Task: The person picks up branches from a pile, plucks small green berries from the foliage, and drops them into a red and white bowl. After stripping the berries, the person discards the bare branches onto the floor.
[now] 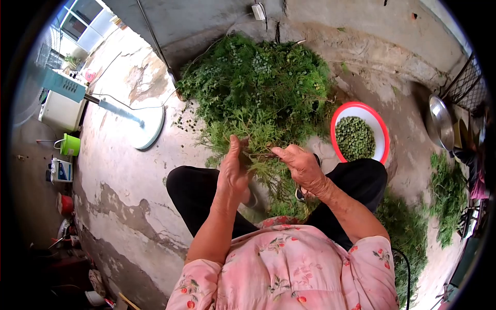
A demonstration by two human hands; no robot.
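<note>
My right hand (pixel 300 166) is closed, its thumb and finger pinching the thin stem of a green conifer sprig (pixel 268 173) with feathery, scale-like leaves. At the sprig's other side is my left hand (pixel 233 168), thumb pointing up, its fingers curled around the stem and partly hidden. Both hands are above the gap between my knees. Just beyond them rises a large heap of cut conifer branches (pixel 258 77) bearing small pale green cones or berries. To the right stands a white basin with a red rim (pixel 383 129), holding many picked green berries (pixel 355 138).
A standing fan's white round base (pixel 147 126) is on the concrete floor at left. More green branches (pixel 403 243) lie beside me at right, near a metal bowl (pixel 440 121) leaning by the wall. Buckets, including a green one (pixel 70 145), line the far left.
</note>
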